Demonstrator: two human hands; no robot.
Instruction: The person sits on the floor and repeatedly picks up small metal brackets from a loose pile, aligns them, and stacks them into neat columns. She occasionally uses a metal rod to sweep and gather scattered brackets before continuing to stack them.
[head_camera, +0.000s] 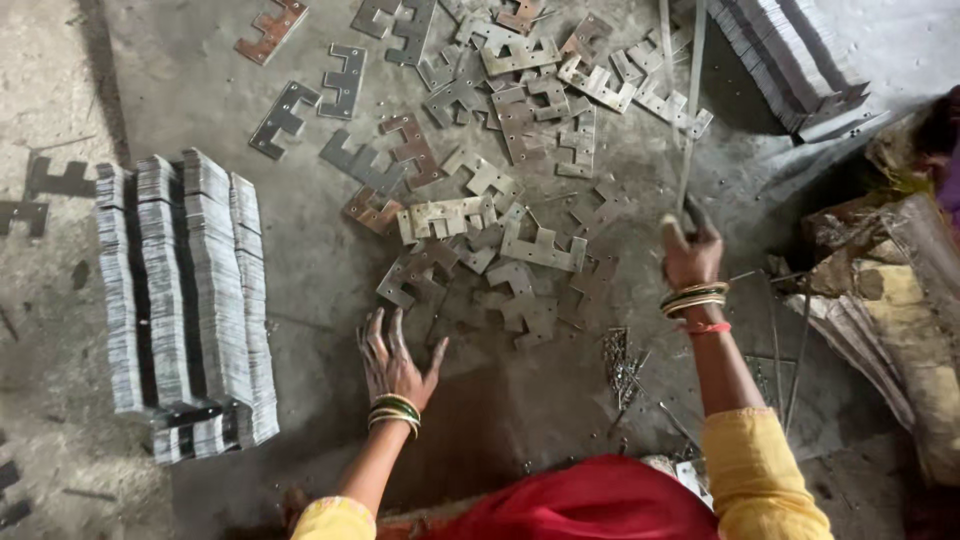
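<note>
Grey concrete floor (300, 290) fills the view, dusty and scuffed. Stacked metal plates (185, 300) stand on edge in tight rows at your left, a big silver block. A second stack (785, 60) of the same sort sits far right, leaning, part out of view. No labels or packages show on either. Loose flat stamped plates (480, 190) lie scattered across the far middle, notched shapes in grey, some rusty brown, overlapping each other. A few dark ones lie alone at the far left edge. Brown rubble and a sack-like heap (890, 300) sit at right.

Your right hand (690, 255) is raised, fist clenched round long thin metal rods (688, 110) that run up toward the far side; bangles on the wrist, yellow sleeve below the elbow. Your left hand (392, 362) is released, palm down, fingers spread flat on the floor, just near of the closest loose plates, holding nothing. A small bundle of short pins (622, 362) lies on the floor between your two forearms, nearer the right one.
</note>
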